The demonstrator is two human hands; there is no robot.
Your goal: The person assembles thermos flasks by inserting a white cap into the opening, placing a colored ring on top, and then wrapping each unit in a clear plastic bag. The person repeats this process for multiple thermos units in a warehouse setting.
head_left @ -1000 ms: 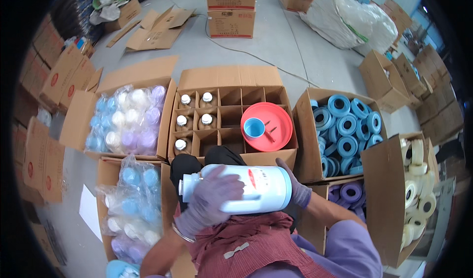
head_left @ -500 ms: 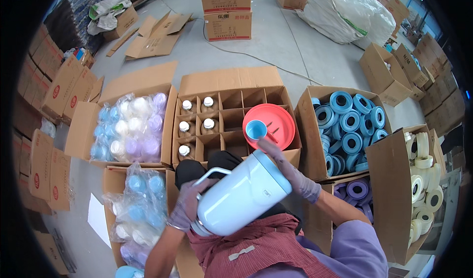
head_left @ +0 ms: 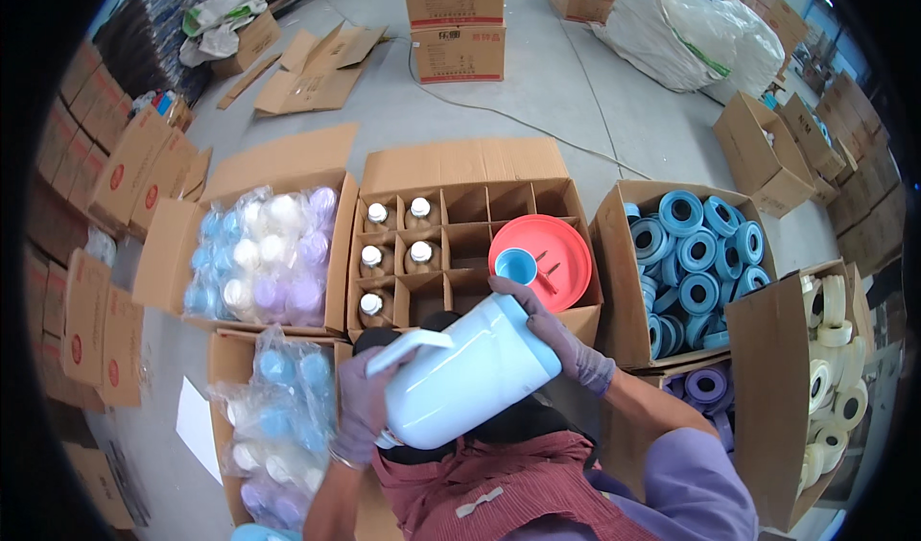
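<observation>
A light blue jug [head_left: 472, 380] with a side handle [head_left: 414, 345] lies tilted across my lap. At its lower left end, by the handle, my left hand [head_left: 363, 402] in a grey-purple glove is closed around it. My right hand [head_left: 554, 332], gloved the same, grips the upper right end with its fingers over the rim. Just beyond that end sits a red round tray [head_left: 572, 270] on the divided carton [head_left: 463, 162], with a small blue cup [head_left: 516, 267] and dark thin pieces on it. Several white-capped bottles [head_left: 419, 253] stand in the carton's compartments.
Cartons surround me: bagged blue, white and purple lids [head_left: 271, 253] at left, more bagged pieces [head_left: 276, 416] nearer, blue rings [head_left: 681, 253] at right, purple rings [head_left: 706, 386] and cream rings [head_left: 831, 388] beyond. A cable [head_left: 518, 119] crosses the floor. Stacked boxes [head_left: 459, 54] stand ahead.
The jug has rolled so its handle now faces more upward across the body. My right hand has gone from lying flat along the end to gripping it. The whole view has shifted slightly.
</observation>
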